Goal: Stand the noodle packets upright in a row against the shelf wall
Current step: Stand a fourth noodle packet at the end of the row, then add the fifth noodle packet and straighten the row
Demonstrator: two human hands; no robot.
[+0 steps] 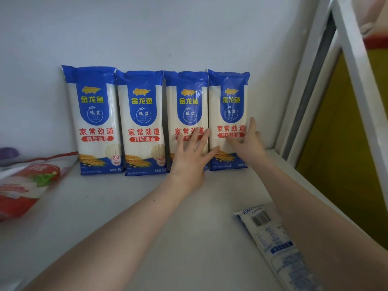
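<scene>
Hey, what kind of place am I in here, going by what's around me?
Probably a home pantry shelf: four upright noodle packets against a white wall, a red and white food bag at left, and a white shelf frame at right.

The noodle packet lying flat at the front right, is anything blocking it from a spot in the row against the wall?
Nothing visible blocks it. The flat packet lies under the right forearm; the shelf ahead is bare, with room beside the rightmost upright packet.

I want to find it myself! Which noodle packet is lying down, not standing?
Four blue-and-white packets stand along the back wall. Come forward along the shelf to its near right corner. The lying packet rests flat there, barcode side up, under the right forearm.
</scene>
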